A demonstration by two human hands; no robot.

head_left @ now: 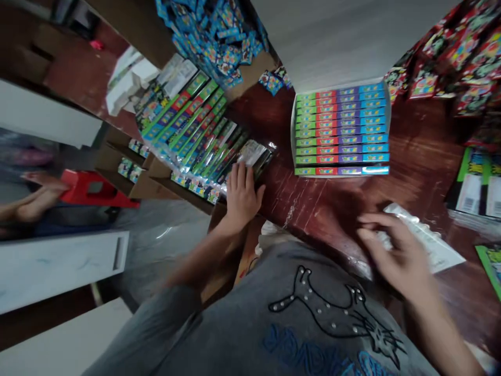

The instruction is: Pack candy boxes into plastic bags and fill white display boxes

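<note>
My left hand (241, 196) lies with fingers outstretched on the near end of a slanting row of shiny, plastic-wrapped packs (195, 128) in green, red and blue. My right hand (403, 256) hovers over the table's right part, slightly blurred. Its thumb and forefinger come together in a pinch, and whatever they may hold cannot be made out. Just beyond and partly behind that hand is a white paper-like sheet or pouch (438, 248). Between the hands, farther back, an upright-lidded white display box (293, 130) holds stacked rows of small packets (342, 128) in green, red, purple and blue.
Blue sachets (219, 36) fill a carton at the back left; red sachets (469, 62) are heaped at the back right. Green-and-black packs (479, 183) lie at the right edge. Below on the left are open cartons (154, 180), a red stool (94, 189) and another person's foot (45, 188).
</note>
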